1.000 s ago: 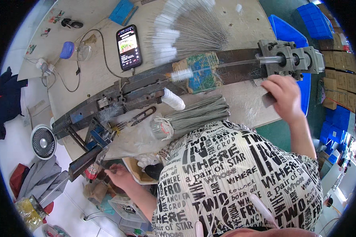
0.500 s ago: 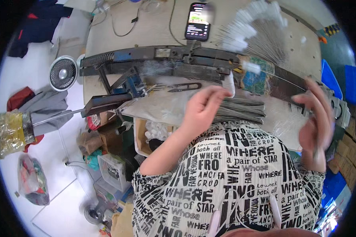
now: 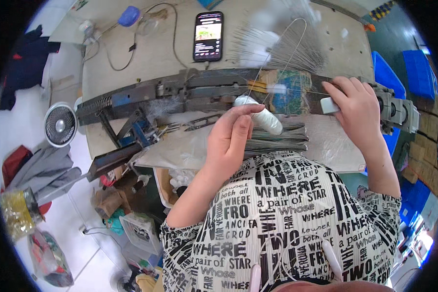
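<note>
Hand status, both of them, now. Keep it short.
Left hand: partly curled, bent wire rising by its fingertips; whether it is gripped cannot be told.
Right hand: closed, holding a small pale block.

Place: a workshop, judging by the equipment.
Surface (image 3: pixel 331 143): worn, carrying a long metal rail (image 3: pixel 143 94) with a coil spring (image 3: pixel 96 108) towards its left end and metal blocks (image 3: pixel 395 111) at its right.
Wire stock: a grey wire bundle (image 3: pixel 284 138) on the near side, thin wires (image 3: pixel 292 51) fanned out beyond the rail.
Storage: blue bins (image 3: pixel 419 75) and stacked cardboard boxes (image 3: pixel 426 158) on the right.
Floor (image 3: pixel 88 243): white tiles, at left.
</note>
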Demonstrator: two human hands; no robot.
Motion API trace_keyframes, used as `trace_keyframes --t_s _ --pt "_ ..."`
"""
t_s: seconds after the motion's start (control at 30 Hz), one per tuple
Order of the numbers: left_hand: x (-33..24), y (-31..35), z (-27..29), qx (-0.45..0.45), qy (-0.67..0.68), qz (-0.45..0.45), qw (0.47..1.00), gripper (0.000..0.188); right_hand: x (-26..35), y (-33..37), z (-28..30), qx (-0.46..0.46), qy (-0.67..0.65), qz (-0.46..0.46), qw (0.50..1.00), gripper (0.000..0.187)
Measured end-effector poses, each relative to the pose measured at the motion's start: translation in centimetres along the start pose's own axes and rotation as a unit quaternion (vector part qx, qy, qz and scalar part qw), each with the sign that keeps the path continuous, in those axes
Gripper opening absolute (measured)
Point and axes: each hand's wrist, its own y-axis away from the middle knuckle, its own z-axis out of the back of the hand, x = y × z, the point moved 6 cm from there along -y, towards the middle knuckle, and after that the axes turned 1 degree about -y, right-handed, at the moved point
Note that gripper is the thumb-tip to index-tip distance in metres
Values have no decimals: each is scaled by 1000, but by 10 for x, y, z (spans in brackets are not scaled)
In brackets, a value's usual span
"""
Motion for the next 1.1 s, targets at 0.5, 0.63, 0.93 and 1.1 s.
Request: trace_keyframes --t_s 0.5,0.63,0.93,1.1 --pt "-38 -25 -27 21 -370 -124 920 8 -87 -16 -4 -139 -159 -47 976 27" --pt "-47 -52 -92 114 -491 -261 823 6 -80 -29 52 -167 -286 -153 931 22" --pt "-58 -48 -44 33 -599 -253 759 8 10 -13 -18 30 -255 55 965 20" --pt "-40 -19 16 -127 -532 -211 810 16 36 -59 -25 -41 -215 88 972 5"
